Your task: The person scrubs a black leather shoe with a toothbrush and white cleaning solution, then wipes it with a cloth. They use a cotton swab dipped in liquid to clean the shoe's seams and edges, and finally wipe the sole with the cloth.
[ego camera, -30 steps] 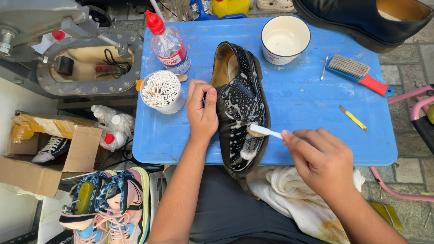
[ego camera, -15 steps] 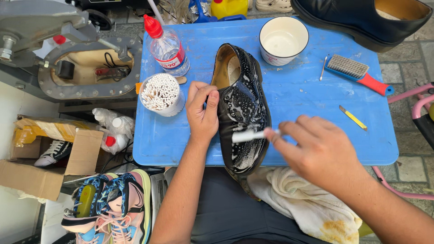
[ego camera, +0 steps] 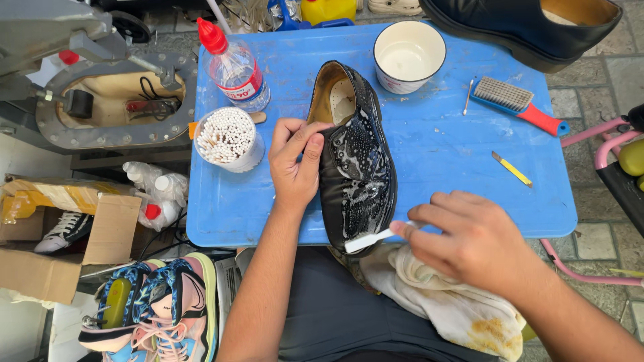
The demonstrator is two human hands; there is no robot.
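A black leather shoe [ego camera: 359, 161] covered in white foam lies lengthwise on a blue table [ego camera: 443, 167]. My left hand [ego camera: 295, 161] grips its left side near the opening. My right hand [ego camera: 466, 234] holds a small white brush [ego camera: 369, 239] whose head rests against the toe of the shoe, at the table's near edge. A stained white cloth [ego camera: 443, 298] lies on my lap under the right hand.
On the table stand a cup of cotton swabs [ego camera: 228, 137], a clear bottle with a red cap [ego camera: 235, 67], a white bowl [ego camera: 409, 53], a red-handled brush [ego camera: 516, 104] and a yellow blade [ego camera: 512, 167]. Another black shoe [ego camera: 523, 27] is at the back right. Colourful sneakers [ego camera: 161, 308] and a cardboard box [ego camera: 60, 234] sit at the left.
My right hand has drawn the brush down the shoe from its middle to the toe. The left hand has kept its hold on the shoe's side.
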